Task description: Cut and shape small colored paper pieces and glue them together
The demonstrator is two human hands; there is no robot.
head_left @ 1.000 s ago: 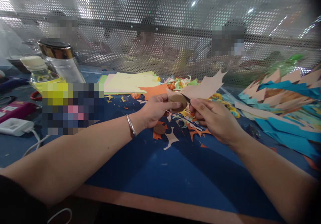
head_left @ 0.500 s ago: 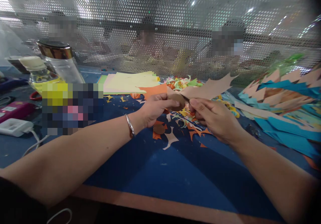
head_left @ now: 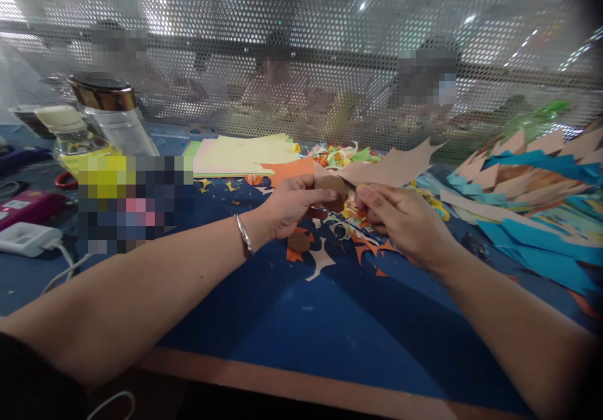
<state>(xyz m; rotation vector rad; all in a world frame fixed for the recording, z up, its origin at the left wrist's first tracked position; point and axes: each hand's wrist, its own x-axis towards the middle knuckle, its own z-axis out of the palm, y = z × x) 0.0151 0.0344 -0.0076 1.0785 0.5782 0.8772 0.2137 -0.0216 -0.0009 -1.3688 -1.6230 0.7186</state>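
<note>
My left hand pinches a round brown disc between thumb and fingers, above the blue table. Against or just behind the disc is a pale pink sheet with jagged, cut edges. My right hand is closed on a thin dark pointed tool, whose tip meets the disc's right edge. Most of the tool is hidden in the fingers, so its kind is unclear. Below my left hand, a second brown disc lies on orange paper scraps.
Paper offcuts litter the table around my hands. A stack of coloured sheets lies behind. Cut blue and pink pieces are heaped on the right. Bottles and a white plug adapter stand left. A perforated metal screen closes off the back.
The brown disc has turned slightly in my left hand, and the tool's tip has shifted a little along its edge. Both arms stay nearly in place.
</note>
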